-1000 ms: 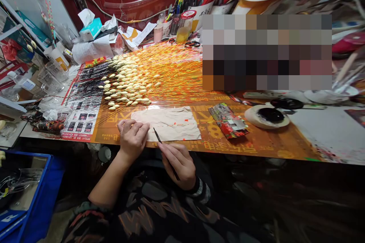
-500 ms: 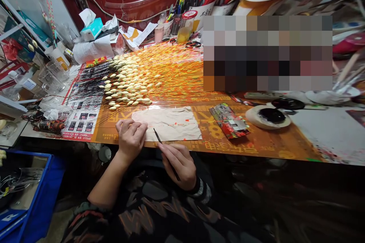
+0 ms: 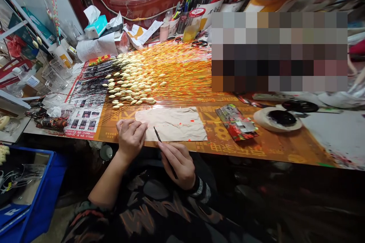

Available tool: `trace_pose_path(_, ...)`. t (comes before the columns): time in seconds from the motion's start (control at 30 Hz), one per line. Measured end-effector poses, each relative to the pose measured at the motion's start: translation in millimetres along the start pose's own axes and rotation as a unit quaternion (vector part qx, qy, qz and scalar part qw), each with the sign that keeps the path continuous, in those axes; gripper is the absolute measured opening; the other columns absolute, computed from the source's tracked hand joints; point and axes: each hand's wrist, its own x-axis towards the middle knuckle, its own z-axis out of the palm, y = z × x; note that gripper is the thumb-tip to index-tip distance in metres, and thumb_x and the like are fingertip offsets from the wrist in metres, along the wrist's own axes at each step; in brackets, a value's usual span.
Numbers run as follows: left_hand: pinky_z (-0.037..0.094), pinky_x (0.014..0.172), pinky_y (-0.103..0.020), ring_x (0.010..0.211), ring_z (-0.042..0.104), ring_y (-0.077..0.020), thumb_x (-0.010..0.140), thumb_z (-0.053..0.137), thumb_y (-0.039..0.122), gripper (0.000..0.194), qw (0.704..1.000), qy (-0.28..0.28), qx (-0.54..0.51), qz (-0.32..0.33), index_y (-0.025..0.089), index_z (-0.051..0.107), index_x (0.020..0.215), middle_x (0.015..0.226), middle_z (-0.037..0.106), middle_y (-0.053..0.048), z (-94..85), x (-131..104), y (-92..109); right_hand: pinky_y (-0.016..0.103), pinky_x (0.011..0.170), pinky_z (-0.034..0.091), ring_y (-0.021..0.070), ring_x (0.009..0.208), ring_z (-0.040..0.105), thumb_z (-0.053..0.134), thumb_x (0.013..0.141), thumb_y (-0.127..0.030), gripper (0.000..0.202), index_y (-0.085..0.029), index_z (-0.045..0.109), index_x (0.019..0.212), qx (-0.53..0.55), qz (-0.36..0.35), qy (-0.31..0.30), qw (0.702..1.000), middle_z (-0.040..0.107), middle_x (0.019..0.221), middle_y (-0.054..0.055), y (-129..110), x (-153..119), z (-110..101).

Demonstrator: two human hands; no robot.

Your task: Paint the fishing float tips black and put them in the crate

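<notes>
My left hand [image 3: 129, 134] is closed at the left end of a pale cloth [image 3: 171, 115] with red-orange spots. From its fingers a thin coloured stem runs right across the cloth; it looks like a fishing float's antenna, and the float's body is hidden in the hand. My right hand [image 3: 179, 165] grips a thin dark paintbrush [image 3: 157, 133], its tip pointing up and left, close to the stem near my left fingertips; whether they touch I cannot tell. Behind the cloth lies a wide bunch of fishing floats [image 3: 131, 83] with cream bodies, dark stems and orange-yellow antennas.
A paint-smeared block [image 3: 236, 121] lies right of the cloth, beside a round dish of black paint [image 3: 281, 118]. Brush pots [image 3: 212, 9], a paint jar [image 3: 191, 26] and a tissue box [image 3: 96, 26] stand behind. Glass mugs [image 3: 55, 78] are at left; a blue bin [image 3: 42, 182] sits below.
The view has swung slightly left, so the table things appear further right. Both hands hold nearly the same pose, with the brush still close to the left fingertips.
</notes>
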Motion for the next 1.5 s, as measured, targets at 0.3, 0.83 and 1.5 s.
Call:
trace_pose_path(0.3,0.035,0.095,-0.042,0.096,0.060,-0.0211,0.092,0.061,0.025,0.018,1.000,-0.001,-0.005,-0.008,0.024,0.071,0.107,0.096,0.073,-0.005,0.6,-1.1,-0.8,0.040,0.081,0.056,0.0247,0.099,0.064,0.056,0.089,-0.005,0.062,-0.020,0.042,0.147,0.000,0.008,-0.003,1.000,0.069,0.115,0.012,0.5,-2.6,0.9)
trace_pose_path(0.83,0.035,0.093,-0.043,0.095,0.060,-0.0208,0.092,0.062,0.025,0.016,1.000,0.009,-0.002,-0.012,0.024,0.071,0.104,0.094,0.073,-0.005,-0.3,0.0,0.3,0.039,0.081,0.057,0.0235,0.097,0.064,0.056,0.089,-0.006,0.062,-0.022,0.043,0.147,0.011,0.000,-0.001,1.000,0.070,0.113,0.011,-3.8,1.4,5.8)
trace_pose_path(1.5,0.036,0.094,-0.042,0.097,0.059,-0.0209,0.090,0.063,0.021,0.017,1.000,0.016,0.001,-0.015,0.022,0.069,0.106,0.102,0.073,-0.005,-7.0,-3.1,-3.8,0.039,0.078,0.057,0.0238,0.094,0.064,0.058,0.087,-0.002,0.064,-0.019,0.043,0.147,0.023,-0.016,0.002,1.000,0.070,0.111,0.012,-5.7,3.9,5.9)
